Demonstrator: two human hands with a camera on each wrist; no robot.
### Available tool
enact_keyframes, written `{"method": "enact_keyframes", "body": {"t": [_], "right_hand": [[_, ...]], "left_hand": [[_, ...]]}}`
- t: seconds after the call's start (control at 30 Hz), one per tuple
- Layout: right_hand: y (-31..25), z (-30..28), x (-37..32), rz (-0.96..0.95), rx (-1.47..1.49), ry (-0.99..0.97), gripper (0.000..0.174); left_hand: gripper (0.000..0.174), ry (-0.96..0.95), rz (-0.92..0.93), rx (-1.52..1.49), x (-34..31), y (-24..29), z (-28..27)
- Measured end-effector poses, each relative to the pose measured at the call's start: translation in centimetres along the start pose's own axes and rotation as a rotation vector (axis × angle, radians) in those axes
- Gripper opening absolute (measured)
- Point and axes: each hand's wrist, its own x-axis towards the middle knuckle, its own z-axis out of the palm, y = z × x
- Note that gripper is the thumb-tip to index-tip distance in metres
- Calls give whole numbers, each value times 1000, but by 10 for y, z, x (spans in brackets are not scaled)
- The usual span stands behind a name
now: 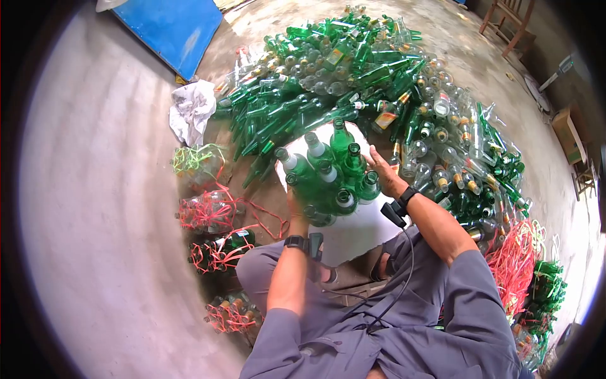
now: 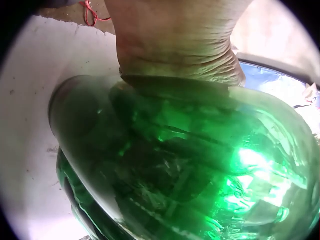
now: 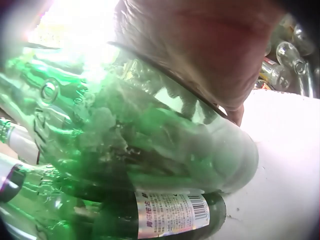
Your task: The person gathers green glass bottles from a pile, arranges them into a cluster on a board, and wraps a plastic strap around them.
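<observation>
Several green glass bottles (image 1: 328, 170) stand upright in a tight cluster on a white board (image 1: 353, 237), between the two hands. The left hand (image 1: 296, 207) presses the cluster's left side; bottles hide most of its fingers. In the left wrist view, the heel of that hand (image 2: 175, 45) lies against a green bottle (image 2: 175, 160). On the right side of the cluster, the right hand (image 1: 386, 174) lies with its fingers extended. The right wrist view has this hand (image 3: 200, 50) against a green bottle (image 3: 150, 130), above another bottle with a white printed label (image 3: 172, 215).
A large heap of green and clear bottles (image 1: 297, 114) lies beyond the board and to the right. Bundles tied with red strips (image 1: 211, 211) sit at left. Loose red strips (image 1: 514, 262) hang at right. A crumpled white bag (image 1: 192, 110) lies near a blue panel (image 1: 173, 35).
</observation>
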Motion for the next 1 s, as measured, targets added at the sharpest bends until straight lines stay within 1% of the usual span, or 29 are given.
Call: {"method": "enact_keyframes", "body": {"t": [0.03, 0.07, 0.1, 0.13, 0.2, 0.23, 0.27, 0.33, 0.37, 0.4, 0.43, 0.47, 0.53, 0.57, 0.6, 0.67, 0.73, 0.77, 0.8, 0.87, 0.9, 0.93, 1.0], "right_hand": [[4, -2, 1, 1, 27, 18, 94], [8, -4, 2, 0, 54, 37, 95], [7, -1, -4, 17, 51, 88, 92], [7, 0, -5, 13, 54, 91, 92], [9, 3, -9, 54, 96, 108, 90], [6, 9, -14, 37, 91, 116, 94], [3, 15, -21, 45, 128, 176, 104], [14, 11, -16, -5, 133, 164, 104], [9, 18, -23, -5, 125, 189, 103], [9, 19, -23, -7, 145, 192, 103], [6, 21, -27, 2, 164, 194, 102], [2, 25, -31, 10, 185, 193, 101], [12, 19, -18, -27, 151, 199, 92], [19, 11, -7, -1, 194, 179, 80], [5, 23, -24, -16, 177, 215, 85], [-8, 33, -38, -58, 237, 162, 90], [4, 17, -24, -49, 90, 147, 93], [16, 11, -14, -53, 63, 181, 92], [22, 10, -3, -44, 69, 258, 88], [11, 12, -17, -132, -64, 309, 83], [-4, 18, -32, -13, -47, 347, 80], [-6, 19, -37, -92, -98, 382, 79], [-15, 19, -46, -117, -149, 440, 78]], "left_hand": [[48, -4, 15, 48, 0, 6, 1], [48, -10, 17, 47, 1, 11, 6], [48, 7, 14, 32, 3, 13, 6], [49, 25, 10, 18, -5, 17, 3], [50, 63, 0, -12, -2, 18, 6], [51, 77, -4, -30, 5, 21, 7], [51, 87, -8, -50, 12, 21, 14], [52, 96, -29, -94, 17, 26, 10], [53, 94, -43, -121, -18, 25, -17], [54, 91, -59, -149, -17, 26, -15], [54, 90, -76, -175, 16, 25, 2], [55, 89, -90, -199, 25, 31, 6], [56, 92, -118, -241, 33, 35, 11], [57, 94, -135, -262, -17, 33, -20], [57, 94, -152, -284, -11, 33, -22], [59, 95, -186, -327, -11, 37, -18], [60, 92, -229, -364, -8, 42, -19], [60, 93, -253, -381, -13, 43, -25], [61, 97, -271, -397, -3, 45, -24], [62, 110, -300, -424, -8, 49, -29], [63, 118, -316, -435, 0, 51, -23], [64, 125, -333, -445, 1, 55, -26], [65, 140, -378, -461, 3, 58, -26]]}}
